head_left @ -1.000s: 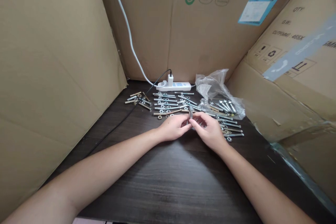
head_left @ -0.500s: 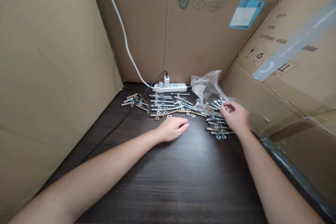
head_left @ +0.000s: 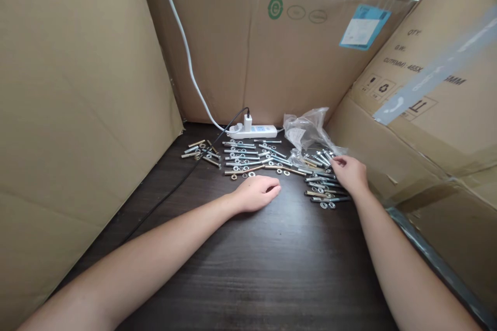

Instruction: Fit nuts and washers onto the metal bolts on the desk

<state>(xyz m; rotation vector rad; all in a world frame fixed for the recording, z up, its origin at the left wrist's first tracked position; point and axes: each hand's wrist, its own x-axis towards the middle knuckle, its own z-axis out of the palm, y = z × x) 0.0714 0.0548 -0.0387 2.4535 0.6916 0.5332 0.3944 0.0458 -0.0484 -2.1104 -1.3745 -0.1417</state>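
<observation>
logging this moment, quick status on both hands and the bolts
Right hand: fingers at bolts by plastic bag, grip unclear. Left hand: resting, nothing visible held. Bag beside bolts, possible snag.

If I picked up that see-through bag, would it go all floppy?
Probably: the clear bag looks thin and is crumpled. It seems light for its size, being mostly see-through film. Tugging it might shift the bolts lying against it.
</observation>
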